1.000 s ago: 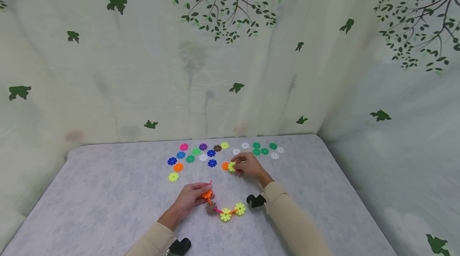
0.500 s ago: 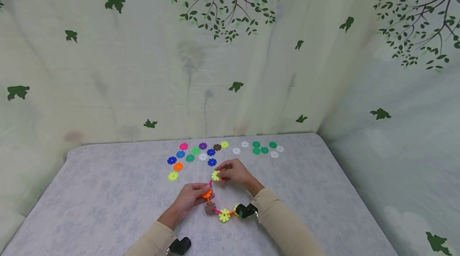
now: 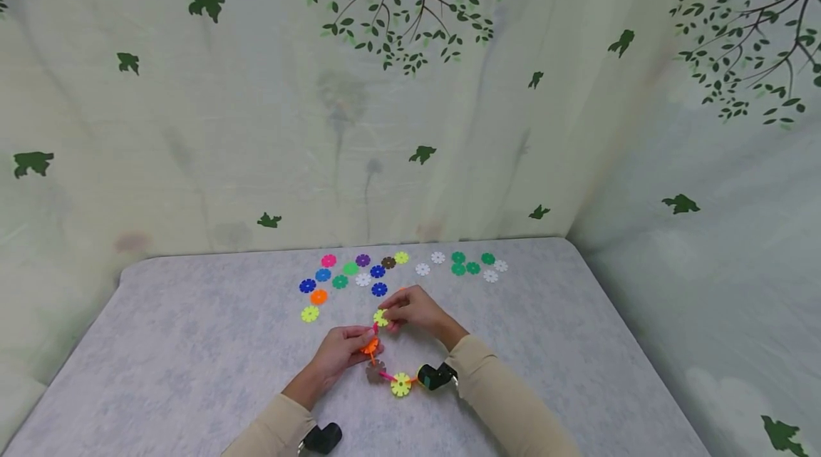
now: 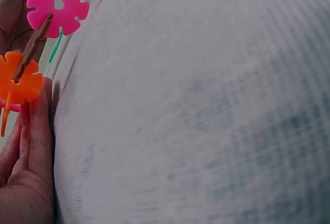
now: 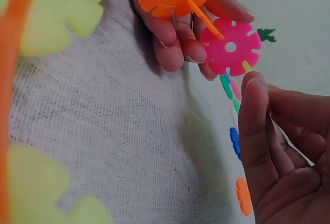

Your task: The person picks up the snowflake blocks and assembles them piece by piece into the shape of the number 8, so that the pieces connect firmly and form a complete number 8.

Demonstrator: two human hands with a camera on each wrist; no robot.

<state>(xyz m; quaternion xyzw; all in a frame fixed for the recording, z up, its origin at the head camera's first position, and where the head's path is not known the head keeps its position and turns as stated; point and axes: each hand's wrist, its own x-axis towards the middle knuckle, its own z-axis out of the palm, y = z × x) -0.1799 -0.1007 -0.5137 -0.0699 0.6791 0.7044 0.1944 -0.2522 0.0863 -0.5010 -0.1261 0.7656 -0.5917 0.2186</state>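
Note:
My left hand (image 3: pixel 340 353) grips a chain of slotted flower-shaped discs at its orange disc (image 3: pixel 370 346) and the pink disc (image 5: pixel 234 49) above it. Between right thumb and fingers, my right hand (image 3: pixel 420 313) pinches a loose yellow disc (image 3: pixel 381 318). In the right wrist view only a sliver of that yellow disc shows, in an edge slot of the pink one. Below the left hand the chain curves through a brown disc (image 3: pixel 375 371), another pink disc (image 4: pixel 62 7) and a yellow disc (image 3: pixel 401 385). The chain's far end is partly hidden behind the right wrist camera.
Loose discs in several colours lie along the table's back, among them a yellow disc (image 3: pixel 310 314), an orange disc (image 3: pixel 318 296) and a green group (image 3: pixel 472 269). Black wrist cameras (image 3: pixel 323 438) sit on both wrists. A patterned curtain (image 3: pixel 192 122) hangs behind the grey tabletop (image 3: pixel 192 357).
My right hand has brought the yellow disc leftward and nearer, from beside a loose orange disc to the upright pink disc. The left hand has stayed in place.

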